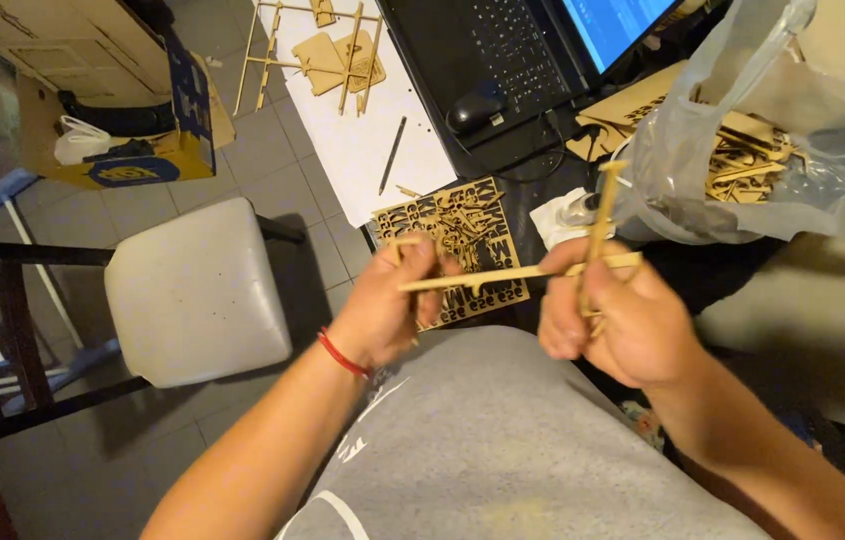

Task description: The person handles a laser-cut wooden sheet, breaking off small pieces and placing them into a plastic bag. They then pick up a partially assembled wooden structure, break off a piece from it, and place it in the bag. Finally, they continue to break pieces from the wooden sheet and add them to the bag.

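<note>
My left hand (393, 310) grips one end of a thin wooden strip (483, 278) that runs sideways between both hands. A red string bracelet sits on that wrist. My right hand (618, 325) holds an upright wooden stick (600, 215) that crosses the strip's other end, forming a light wooden frame. Just behind my hands lies a laser-cut wooden sheet (463, 235) with many cut-out holes.
A clear plastic bag (713, 140) of wooden pieces rests at the right. A black laptop (513, 60) with a mouse (476, 105) stands behind. White paper (363, 140) carries a pencil and wooden parts. A white-cushioned chair (193, 290) and a cardboard box (123, 110) are at the left.
</note>
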